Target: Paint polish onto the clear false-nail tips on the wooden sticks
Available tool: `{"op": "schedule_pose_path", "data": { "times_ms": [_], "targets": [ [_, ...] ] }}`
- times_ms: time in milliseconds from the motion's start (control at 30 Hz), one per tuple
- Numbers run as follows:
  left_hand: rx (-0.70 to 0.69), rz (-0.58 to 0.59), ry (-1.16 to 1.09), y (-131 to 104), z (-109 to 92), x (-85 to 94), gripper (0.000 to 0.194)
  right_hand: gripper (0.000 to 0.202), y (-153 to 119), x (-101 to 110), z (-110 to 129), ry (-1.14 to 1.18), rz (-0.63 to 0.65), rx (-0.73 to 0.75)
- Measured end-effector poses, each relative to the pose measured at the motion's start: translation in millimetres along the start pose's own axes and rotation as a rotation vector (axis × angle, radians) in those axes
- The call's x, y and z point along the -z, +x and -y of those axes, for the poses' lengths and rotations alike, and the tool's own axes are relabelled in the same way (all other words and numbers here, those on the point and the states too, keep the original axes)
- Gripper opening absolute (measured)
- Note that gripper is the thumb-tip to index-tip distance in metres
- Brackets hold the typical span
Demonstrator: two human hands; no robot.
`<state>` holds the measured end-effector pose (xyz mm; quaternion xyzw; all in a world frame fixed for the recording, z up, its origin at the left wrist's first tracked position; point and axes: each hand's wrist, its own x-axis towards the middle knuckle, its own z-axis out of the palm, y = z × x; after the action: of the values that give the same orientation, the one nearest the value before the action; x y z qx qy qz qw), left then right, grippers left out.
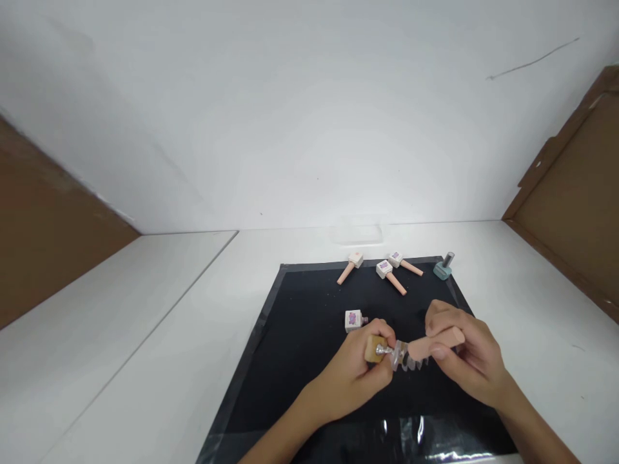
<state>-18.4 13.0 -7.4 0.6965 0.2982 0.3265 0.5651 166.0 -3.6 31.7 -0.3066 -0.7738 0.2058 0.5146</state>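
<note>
My left hand (358,366) grips a tan block (375,348) with a silver metal piece on it. Clear nail tips (411,362) fan out to the right from this hand. In my right hand (467,351) is a peach nail polish cap (438,341), pinched between thumb and fingers. Its left end sits just over the nail tips; I cannot tell whether it touches them, and no brush shows clearly. Just beyond my left hand lies an uncapped white nail polish bottle (353,320), its neck pointing right.
Several capped bottles lie at the mat's far side: a white one (356,260) and two with purple labels (384,269). A teal bottle (442,270) with a grey cap stands at the right corner. Behind the black mat (300,335) is a clear tray (358,235). Brown panels flank the table.
</note>
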Motion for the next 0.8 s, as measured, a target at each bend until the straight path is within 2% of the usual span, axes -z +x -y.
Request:
{"op": "schedule_pose_path", "data": {
  "times_ms": [133,233,333,433,533,700,800],
  "targets": [
    [0.007,0.014,-0.005,-0.9,-0.3,0.3,0.005,0.011,-0.9,0.2,-1.5,0.016,-0.065,0.0],
    [-0.009,0.007,0.031,-0.4,-0.3,1.5,0.005,0.015,0.4,-0.6,-0.7,0.068,-0.005,-0.005],
    [-0.03,0.01,0.066,0.4,-1.1,2.5,0.007,0.013,1.2,-0.7,-0.8,0.007,0.029,0.0],
    [-0.026,0.016,0.065,0.1,-2.3,2.3,0.007,0.008,-2.7,-0.1,-3.7,-0.007,-0.062,-0.011],
    [0.003,0.008,0.032,-0.5,-2.8,0.8,0.006,0.009,-7.0,-0.2,-5.4,0.09,-0.114,-0.055],
    [0.079,0.001,-0.073,-0.7,0.3,-2.0,0.016,0.014,-3.3,-1.0,-1.3,0.103,0.001,-0.023],
    [0.106,0.02,-0.13,-1.0,2.4,-2.7,0.021,0.012,-1.4,-0.7,-1.3,0.011,-0.001,0.01]
  ]
}}
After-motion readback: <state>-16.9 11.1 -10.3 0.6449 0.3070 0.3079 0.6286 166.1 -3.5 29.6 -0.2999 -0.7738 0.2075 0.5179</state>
